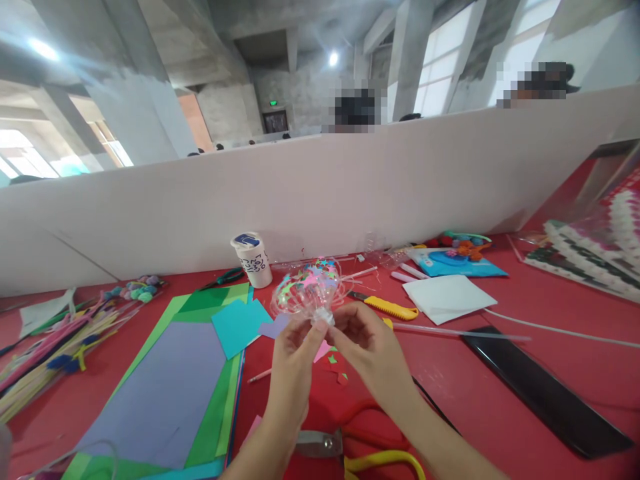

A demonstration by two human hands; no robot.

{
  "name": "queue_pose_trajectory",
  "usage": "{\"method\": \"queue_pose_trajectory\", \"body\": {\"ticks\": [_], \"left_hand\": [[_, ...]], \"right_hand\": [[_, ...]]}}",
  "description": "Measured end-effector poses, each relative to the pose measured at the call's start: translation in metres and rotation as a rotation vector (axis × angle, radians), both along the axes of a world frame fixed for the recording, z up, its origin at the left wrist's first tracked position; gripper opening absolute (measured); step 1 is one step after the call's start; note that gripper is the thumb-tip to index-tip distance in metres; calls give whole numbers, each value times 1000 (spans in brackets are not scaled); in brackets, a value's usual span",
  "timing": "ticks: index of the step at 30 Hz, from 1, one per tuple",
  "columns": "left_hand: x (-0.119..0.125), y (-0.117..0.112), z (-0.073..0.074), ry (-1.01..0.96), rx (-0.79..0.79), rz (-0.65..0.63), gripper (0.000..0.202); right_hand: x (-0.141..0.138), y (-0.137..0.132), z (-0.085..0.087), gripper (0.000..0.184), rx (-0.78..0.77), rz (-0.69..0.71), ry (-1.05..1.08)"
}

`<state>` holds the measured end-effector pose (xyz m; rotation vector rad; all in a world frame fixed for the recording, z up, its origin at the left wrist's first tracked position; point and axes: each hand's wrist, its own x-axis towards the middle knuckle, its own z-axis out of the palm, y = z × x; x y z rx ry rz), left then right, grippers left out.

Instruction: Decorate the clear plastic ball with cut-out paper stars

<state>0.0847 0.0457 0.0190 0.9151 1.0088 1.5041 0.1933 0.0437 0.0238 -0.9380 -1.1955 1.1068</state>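
Both hands meet in the middle of the head view on a clear plastic piece (311, 287). It has a whitish, neck-like end and curling see-through strips with small coloured paper stars on or among them. My left hand (294, 350) pinches the whitish end, thumb on the near side. From the right, my right hand (367, 343) grips the same end with curled fingers. Exactly how the stars are joined to it I cannot make out. Below my hands lie scissors (320, 443) with red and yellow handles, partly covered by my right forearm. Small paper scraps (341, 378) lie between my wrists.
Coloured paper sheets (163, 393) and a turquoise square (240, 327) lie left, beyond them pipe cleaners (55, 343). Behind stands a white cup (253, 261) near a white partition (200, 207). Right are a yellow utility knife (390, 307), white paper (449, 299) and a long black object (545, 393).
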Motion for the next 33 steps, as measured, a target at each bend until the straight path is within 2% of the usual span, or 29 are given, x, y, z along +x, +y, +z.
{"method": "queue_pose_trajectory", "body": {"ticks": [5,9,12,19,23,30,33], "left_hand": [[-3,-2,3,-39,-8,9,19],[-5,0,1,2,22,60,21],[-4,-1,0,51,46,49,22],[-2,-7,8,138,110,16,23],[-2,-7,10,149,136,4,20],[-5,-4,2,101,0,-2,18],[-5,-3,1,24,-39,-43,17]], "right_hand": [[3,-8,8,2,225,-117,-323],[13,-18,17,10,502,-277,-443],[19,-26,24,11,624,-270,-520],[16,-30,27,1,599,-276,-614],[15,-32,28,5,580,-295,-607],[21,-30,28,12,484,-273,-457],[24,-27,28,9,511,-307,-505]]}}
